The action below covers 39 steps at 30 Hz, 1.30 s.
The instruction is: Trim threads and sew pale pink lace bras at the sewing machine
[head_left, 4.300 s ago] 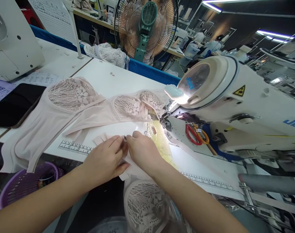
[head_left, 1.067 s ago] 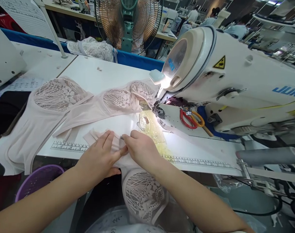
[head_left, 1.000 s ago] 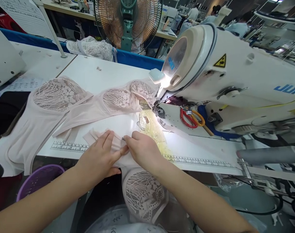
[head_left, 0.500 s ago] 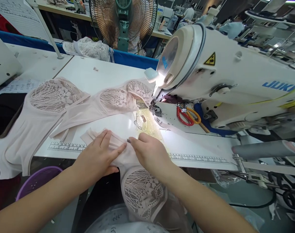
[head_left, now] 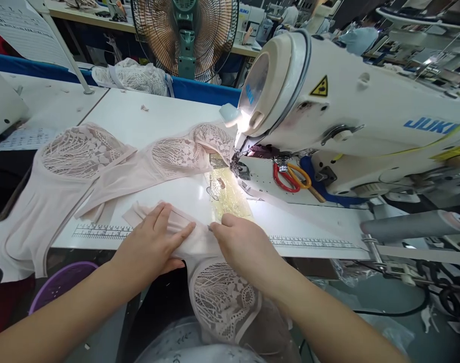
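Note:
My left hand (head_left: 150, 244) lies with fingers stretched out on the pale pink band of a bra (head_left: 224, 295), pressing it on the white table edge. The lace cup of that bra hangs over the edge towards my lap. A pinch of my right hand (head_left: 247, 247) closes on a small grey tool (head_left: 210, 228); only its tip shows, just above the band, and its kind is hidden. Another pink lace bra (head_left: 173, 157) runs up to the needle area of the sewing machine (head_left: 290, 96). More pink lace garment (head_left: 82, 154) lies at the left.
Red-handled scissors (head_left: 285, 179) and an orange-handled tool (head_left: 300, 176) lie under the machine arm. A ruler strip (head_left: 101, 231) runs along the front edge. A phone (head_left: 6, 176) lies far left, a purple basket (head_left: 59, 282) below. A fan (head_left: 186, 40) stands behind.
My right hand, with the small tool, has moved slightly right and down, away from my left fingertips. My left hand stays on the band. The view has shifted a little.

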Tool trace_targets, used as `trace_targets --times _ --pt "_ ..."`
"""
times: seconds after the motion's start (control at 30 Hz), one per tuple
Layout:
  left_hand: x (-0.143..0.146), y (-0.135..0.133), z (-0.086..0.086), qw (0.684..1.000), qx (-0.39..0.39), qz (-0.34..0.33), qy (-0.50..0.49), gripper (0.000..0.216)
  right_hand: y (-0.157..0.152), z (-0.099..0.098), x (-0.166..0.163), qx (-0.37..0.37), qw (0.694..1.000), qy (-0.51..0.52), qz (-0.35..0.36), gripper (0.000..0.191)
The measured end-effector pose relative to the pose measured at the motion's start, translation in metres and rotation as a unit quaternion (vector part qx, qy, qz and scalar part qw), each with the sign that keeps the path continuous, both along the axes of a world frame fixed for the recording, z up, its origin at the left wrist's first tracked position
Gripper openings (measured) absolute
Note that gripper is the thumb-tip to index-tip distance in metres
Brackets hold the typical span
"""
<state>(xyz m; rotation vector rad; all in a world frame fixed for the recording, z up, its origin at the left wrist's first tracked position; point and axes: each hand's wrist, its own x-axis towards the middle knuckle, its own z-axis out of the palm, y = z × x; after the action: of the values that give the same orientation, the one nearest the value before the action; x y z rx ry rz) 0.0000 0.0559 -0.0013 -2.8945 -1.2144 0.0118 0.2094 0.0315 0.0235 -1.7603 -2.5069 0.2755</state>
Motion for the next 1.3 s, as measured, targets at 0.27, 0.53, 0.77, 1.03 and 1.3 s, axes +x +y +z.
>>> trace_targets --times 0.27,0.53,0.77,1.03,1.3 --pt "0.001 -0.001 0.001 0.99 0.117 -0.015 -0.079 0.057 -0.034 -0.012 0.001 -0.008 0.947 0.32 -0.031 0.019" --pt "0.008 -0.013 -0.015 0.986 0.127 -0.07 -0.085 0.061 -0.001 -0.024 -0.006 0.066 0.972 0.224 -0.032 0.02" --pt "0.006 -0.015 -0.011 0.994 0.051 -0.076 -0.051 0.075 0.017 -0.026 -0.031 0.059 0.993 0.097 -0.021 0.024" --pt "0.005 -0.014 -0.007 0.996 0.012 -0.08 -0.026 0.077 0.018 -0.023 -0.032 0.044 0.998 0.036 0.021 0.024" --pt "0.009 -0.015 0.001 0.998 -0.01 -0.06 -0.001 0.084 -0.01 -0.007 -0.004 0.01 0.999 -0.008 0.035 0.02"
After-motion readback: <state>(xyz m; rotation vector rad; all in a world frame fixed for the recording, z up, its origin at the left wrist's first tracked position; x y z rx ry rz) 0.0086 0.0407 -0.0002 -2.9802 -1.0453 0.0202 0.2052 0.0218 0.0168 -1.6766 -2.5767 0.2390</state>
